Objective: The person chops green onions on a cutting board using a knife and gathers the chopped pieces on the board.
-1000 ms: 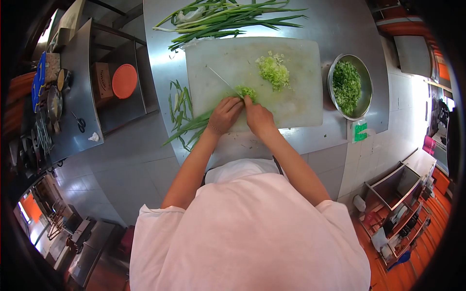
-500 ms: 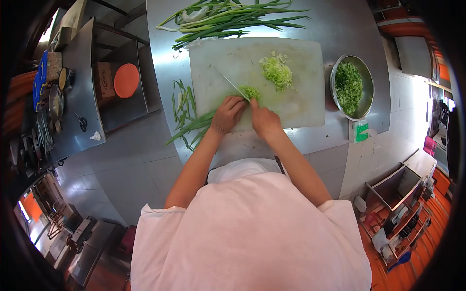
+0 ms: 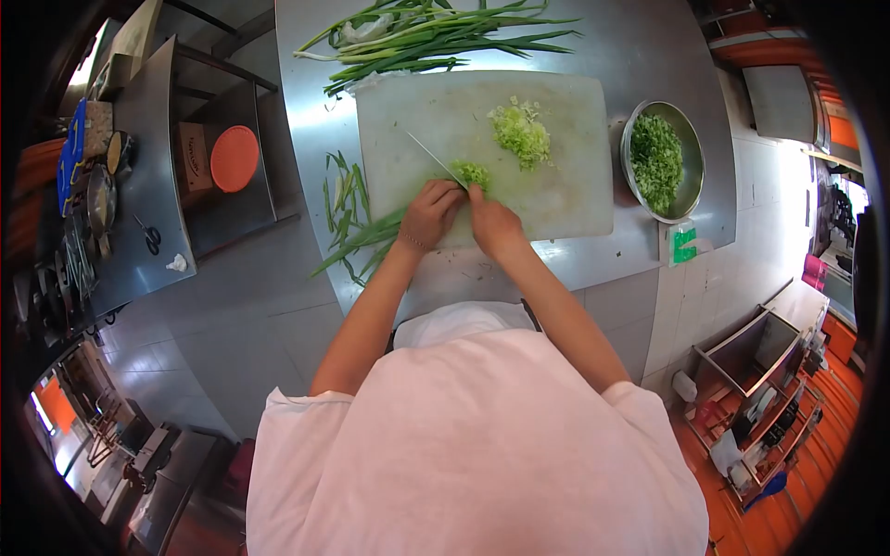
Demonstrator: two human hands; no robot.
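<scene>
On the white cutting board [image 3: 417, 111], my left hand [image 3: 431, 213] presses a bunch of green onions [image 3: 371, 236], fingers curled over the stalks; the leafy ends stick out to its left. My right hand [image 3: 496, 222] grips a knife [image 3: 428, 150] whose thin blade points away to the upper left, close against my left fingertips. The handle is hidden in my fist. A small heap of freshly cut green onion [image 3: 471, 172] lies beside the blade. Farther up and right on the board is a larger pale-green chopped pile [image 3: 520, 134].
A steel bowl [image 3: 695, 176] of chopped greens [image 3: 655, 162] stands right of the board. Whole green onions [image 3: 436, 42] lie behind it, loose trimmings [image 3: 345, 199] to its left. A green-labelled packet [image 3: 683, 243] sits at the table edge. Scissors [image 3: 148, 234] rest on a side table.
The whole view has shifted slightly left and up. My hands stay in nearly the same place on the board, knife and green onions still held.
</scene>
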